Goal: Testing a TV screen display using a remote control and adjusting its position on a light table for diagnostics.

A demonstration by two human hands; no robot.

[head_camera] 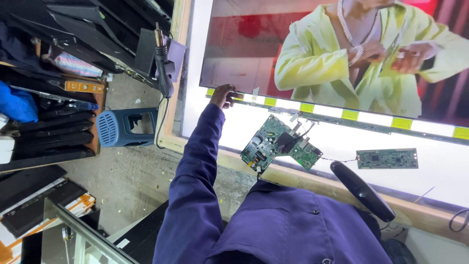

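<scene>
Left grip curled on screen panel

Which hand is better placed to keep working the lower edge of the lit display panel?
Left. The left hand already rests on the display panel at its lower left corner, arm stretched out. The right hand is not in view, so its position cannot be judged.

A blue plastic stool stands on the dusty concrete floor beside the wooden frame. Above it a hot-air tool with a black cord hangs against the frame. Dark flat panels lean in a stack at the upper left, near a blue cloth. A glass pane lies at the lower left over orange-and-white boxes.
</scene>
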